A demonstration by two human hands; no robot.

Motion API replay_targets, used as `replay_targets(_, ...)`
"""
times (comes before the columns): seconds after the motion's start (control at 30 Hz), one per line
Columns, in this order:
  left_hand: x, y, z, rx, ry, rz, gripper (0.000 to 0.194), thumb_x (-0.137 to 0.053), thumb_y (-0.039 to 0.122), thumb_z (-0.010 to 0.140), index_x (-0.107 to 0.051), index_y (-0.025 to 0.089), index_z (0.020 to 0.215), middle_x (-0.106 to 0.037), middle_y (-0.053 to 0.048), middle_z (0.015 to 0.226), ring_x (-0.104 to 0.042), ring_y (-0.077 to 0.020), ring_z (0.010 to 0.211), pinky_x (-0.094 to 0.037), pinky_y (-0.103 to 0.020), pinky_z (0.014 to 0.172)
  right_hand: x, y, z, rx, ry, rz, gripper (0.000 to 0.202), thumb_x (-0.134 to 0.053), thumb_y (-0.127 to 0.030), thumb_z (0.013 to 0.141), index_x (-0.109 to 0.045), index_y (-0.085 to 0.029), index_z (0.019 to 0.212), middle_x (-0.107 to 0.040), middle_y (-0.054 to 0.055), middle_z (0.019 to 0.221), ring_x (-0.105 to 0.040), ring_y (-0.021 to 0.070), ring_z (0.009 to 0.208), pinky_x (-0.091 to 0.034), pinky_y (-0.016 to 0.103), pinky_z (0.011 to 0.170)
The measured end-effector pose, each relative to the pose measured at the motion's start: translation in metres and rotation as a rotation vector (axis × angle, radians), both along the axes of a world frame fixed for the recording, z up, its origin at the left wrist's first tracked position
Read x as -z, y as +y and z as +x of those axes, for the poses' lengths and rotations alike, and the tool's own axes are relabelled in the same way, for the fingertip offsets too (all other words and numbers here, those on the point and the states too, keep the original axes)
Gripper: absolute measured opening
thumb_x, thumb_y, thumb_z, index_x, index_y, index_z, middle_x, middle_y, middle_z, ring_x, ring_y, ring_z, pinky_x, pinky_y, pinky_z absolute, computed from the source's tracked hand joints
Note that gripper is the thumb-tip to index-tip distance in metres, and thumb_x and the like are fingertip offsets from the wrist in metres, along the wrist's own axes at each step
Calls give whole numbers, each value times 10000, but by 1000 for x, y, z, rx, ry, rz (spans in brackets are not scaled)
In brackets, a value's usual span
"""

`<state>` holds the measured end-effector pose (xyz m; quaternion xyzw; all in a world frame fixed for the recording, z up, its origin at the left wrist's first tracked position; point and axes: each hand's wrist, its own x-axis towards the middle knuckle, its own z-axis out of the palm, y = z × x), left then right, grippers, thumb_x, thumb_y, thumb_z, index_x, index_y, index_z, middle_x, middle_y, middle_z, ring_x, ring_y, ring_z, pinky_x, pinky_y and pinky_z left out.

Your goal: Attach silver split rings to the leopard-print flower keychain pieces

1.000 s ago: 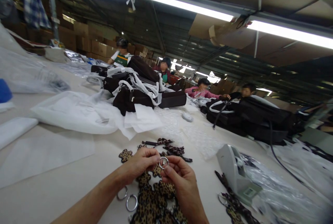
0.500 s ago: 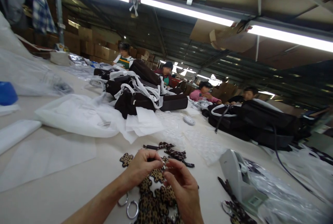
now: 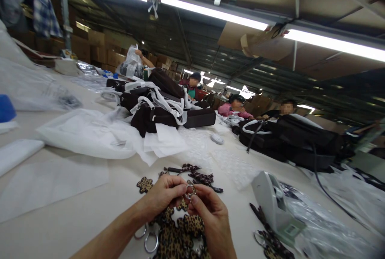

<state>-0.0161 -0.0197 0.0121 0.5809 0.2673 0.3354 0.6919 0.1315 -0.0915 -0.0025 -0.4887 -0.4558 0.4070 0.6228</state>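
The metal ring (image 3: 189, 196) has turned its round face to the camera again; half a second ago it barely showed between the hands, and the right thumb and forefinger stood open. Now both hands are pinched on it — the left hand (image 3: 167, 190) at its left side, the right hand (image 3: 213, 207) at its right — so the work seems to have come back to a firm two-handed grip, with the handling centred on this one ring. It is held up over a pile of leopard-print charms (image 3: 173, 238) on the worktop (image 3: 72, 206); whether a charm is already joined to it, I cannot tell, since the fingers hide that part. Nothing else close by appears to have been taken up: the loose rings (image 3: 145, 243) lie just left of the pile, a single charm (image 3: 144, 185) lies beyond the left wrist, and the patterned straps (image 3: 203, 178) rest behind the hands. Across the worktop a co-worker now lifts a clear plastic bag (image 3: 132, 64) — well apart from the ring, and seemingly no bearing on it.
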Motion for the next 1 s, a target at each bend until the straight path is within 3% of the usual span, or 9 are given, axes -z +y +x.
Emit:
replay_targets(0.27,-1,-1,-2,60,-58,-76,380,-702,499,705,-645,125,739,-515,20,529,-381,-74,454,-262,-190,424,0,-1,4,-46,-126,25,294,-737,-336,766,-733,-192,1022,-760,64,854,-668,193,658,-578,317,621)
replay_targets(0.47,-2,-3,1,59,-26,-68,431,-648,564,723,-602,135,715,-563,1,563,-389,-73,442,-263,-199,417,-5,-2,3,57,-426,203,113,-675,-283,802,-759,-237,861,-713,19,724,-612,167,603,-508,263,590)
replay_targets(0.57,-1,-4,3,66,34,-6,483,-568,616,767,-598,136,734,-586,-12,610,-422,-84,469,-284,-207,439,2,-2,6,129,-554,267,170,-629,-312,840,-713,-228,719,-635,-5,607,-575,151,549,-468,244,561)
replay_targets(0.7,-5,-6,2,40,30,77,346,-597,490,772,-600,145,794,-585,4,672,-445,-85,518,-298,-205,477,11,1,7,184,-381,126,308,-551,-432,891,-595,-209,684,-543,-42,519,-509,116,437,-421,212,448)
replay_targets(0.8,-7,-7,1,15,47,123,200,-642,332,734,-632,145,802,-520,45,592,-411,-75,509,-280,-194,477,11,3,5,116,-220,40,354,-545,-505,881,-558,-202,699,-542,-44,539,-496,105,421,-428,201,408)
replay_targets(0.9,-6,-7,2,-24,51,95,206,-641,347,732,-610,143,726,-483,57,522,-381,-69,467,-261,-192,446,8,3,2,48,-169,25,335,-588,-491,858,-572,-194,705,-531,-48,524,-482,101,422,-438,199,400)
replay_targets(1.0,-3,-7,4,-38,11,-6,268,-672,395,704,-571,147,692,-525,42,530,-393,-64,444,-267,-186,426,4,1,3,44,-136,52,227,-690,-406,795,-635,-187,822,-600,-26,609,-560,126,500,-502,223,460)
